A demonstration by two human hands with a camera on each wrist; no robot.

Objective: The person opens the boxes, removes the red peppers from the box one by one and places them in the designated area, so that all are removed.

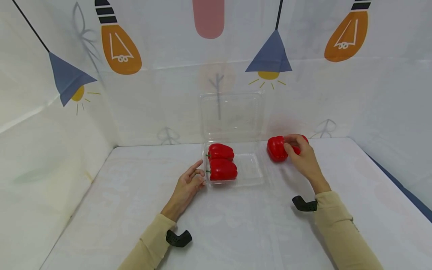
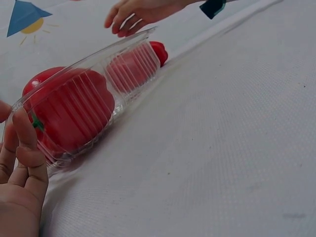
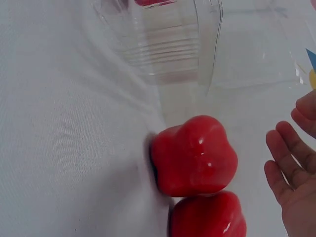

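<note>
Two red bell peppers with green stems lie one behind the other in the left half of a clear plastic hinged container. Its lid stands raised at the back. My left hand is at the container's left side, fingertips against or very near its rim; the left wrist view does not settle the contact. Right of the container sit two more red bell peppers, side by side. Above them is my right hand, fingers loosely bent and apart from the peppers in the right wrist view.
A white cloth covers the table. Directly behind it hangs a white curtain printed with lamps and bulbs, and more curtain stands at both sides. Black curved pieces stick out from both wrists.
</note>
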